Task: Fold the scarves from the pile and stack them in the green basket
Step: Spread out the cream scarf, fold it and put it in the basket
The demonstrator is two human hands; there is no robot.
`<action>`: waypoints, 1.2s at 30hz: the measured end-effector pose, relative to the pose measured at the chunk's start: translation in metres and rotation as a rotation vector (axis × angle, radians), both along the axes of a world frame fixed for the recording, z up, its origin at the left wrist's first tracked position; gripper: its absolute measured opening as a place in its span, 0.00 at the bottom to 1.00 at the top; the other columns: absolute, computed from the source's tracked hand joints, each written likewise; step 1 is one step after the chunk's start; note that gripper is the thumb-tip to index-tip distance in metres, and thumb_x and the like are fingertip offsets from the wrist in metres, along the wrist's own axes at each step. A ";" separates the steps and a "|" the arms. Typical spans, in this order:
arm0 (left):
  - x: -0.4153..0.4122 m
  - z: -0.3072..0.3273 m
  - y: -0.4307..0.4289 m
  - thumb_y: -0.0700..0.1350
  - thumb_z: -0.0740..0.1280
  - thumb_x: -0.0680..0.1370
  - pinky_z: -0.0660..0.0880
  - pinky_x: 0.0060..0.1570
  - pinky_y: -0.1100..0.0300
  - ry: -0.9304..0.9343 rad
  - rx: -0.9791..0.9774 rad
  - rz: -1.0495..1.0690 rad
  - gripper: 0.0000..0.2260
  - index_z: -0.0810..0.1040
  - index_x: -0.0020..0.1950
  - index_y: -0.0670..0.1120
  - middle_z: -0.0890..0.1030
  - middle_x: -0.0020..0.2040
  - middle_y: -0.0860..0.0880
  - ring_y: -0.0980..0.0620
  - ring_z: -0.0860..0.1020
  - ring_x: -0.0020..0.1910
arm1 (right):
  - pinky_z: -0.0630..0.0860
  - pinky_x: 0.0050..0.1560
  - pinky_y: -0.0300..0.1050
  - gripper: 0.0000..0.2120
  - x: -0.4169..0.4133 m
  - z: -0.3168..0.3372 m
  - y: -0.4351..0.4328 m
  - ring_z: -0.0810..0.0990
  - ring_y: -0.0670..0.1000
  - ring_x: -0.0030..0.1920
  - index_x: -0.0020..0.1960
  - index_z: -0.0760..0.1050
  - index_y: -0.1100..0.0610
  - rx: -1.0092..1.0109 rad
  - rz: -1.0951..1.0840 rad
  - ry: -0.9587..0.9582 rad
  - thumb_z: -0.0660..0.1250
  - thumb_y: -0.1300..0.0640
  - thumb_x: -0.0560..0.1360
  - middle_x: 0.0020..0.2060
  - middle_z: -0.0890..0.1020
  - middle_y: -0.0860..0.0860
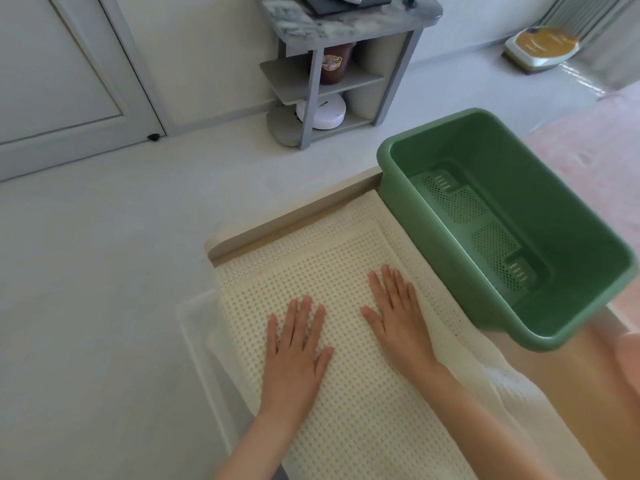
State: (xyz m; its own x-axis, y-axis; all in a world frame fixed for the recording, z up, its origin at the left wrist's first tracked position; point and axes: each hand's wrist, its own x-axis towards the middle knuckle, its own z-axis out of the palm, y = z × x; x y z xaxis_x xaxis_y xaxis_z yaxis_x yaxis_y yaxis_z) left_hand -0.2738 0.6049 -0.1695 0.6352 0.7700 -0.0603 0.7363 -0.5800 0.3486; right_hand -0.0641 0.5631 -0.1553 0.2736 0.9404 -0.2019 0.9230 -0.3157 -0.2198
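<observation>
Pressing flat now: left hand [294, 344] and right hand [398, 320] both lie spread, fingers straight, gripping nothing, on the cream scarf [311, 258] laid on the table [581, 375], right beside the empty green basket [433, 244]. Best play: smooth outward from the middle, square the edges, then fold.

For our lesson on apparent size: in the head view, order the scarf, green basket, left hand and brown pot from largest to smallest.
1. Scarf and basket: similar spread, not ranked apart.
2. Left hand.
3. Pot, smallest, though farther from the camera.
</observation>
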 end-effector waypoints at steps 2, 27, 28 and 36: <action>-0.007 0.002 -0.011 0.56 0.49 0.81 0.50 0.72 0.45 -0.008 -0.010 -0.005 0.25 0.59 0.77 0.47 0.57 0.77 0.47 0.48 0.54 0.76 | 0.33 0.74 0.46 0.31 -0.006 0.002 -0.012 0.34 0.46 0.75 0.78 0.38 0.50 0.005 0.001 0.037 0.36 0.37 0.79 0.76 0.37 0.47; -0.076 0.022 0.058 0.51 0.72 0.72 0.66 0.44 0.61 -0.501 -0.377 0.604 0.11 0.71 0.40 0.51 0.75 0.41 0.55 0.53 0.72 0.45 | 0.75 0.49 0.47 0.11 0.010 0.037 0.059 0.77 0.46 0.48 0.57 0.70 0.50 0.220 -0.479 0.547 0.67 0.53 0.76 0.48 0.77 0.44; -0.075 0.025 0.058 0.50 0.72 0.72 0.66 0.42 0.61 -0.523 -0.379 0.603 0.12 0.70 0.39 0.51 0.75 0.39 0.54 0.54 0.73 0.43 | 0.76 0.49 0.48 0.10 0.010 0.034 0.059 0.77 0.48 0.49 0.56 0.71 0.51 0.187 -0.459 0.525 0.67 0.53 0.76 0.48 0.77 0.45; -0.054 0.064 0.069 0.49 0.64 0.78 0.65 0.29 0.67 -0.652 -0.136 0.635 0.10 0.65 0.46 0.47 0.70 0.31 0.56 0.58 0.71 0.28 | 0.63 0.34 0.46 0.09 0.021 0.068 0.098 0.74 0.55 0.32 0.54 0.66 0.58 0.436 -0.344 0.081 0.52 0.54 0.83 0.32 0.77 0.53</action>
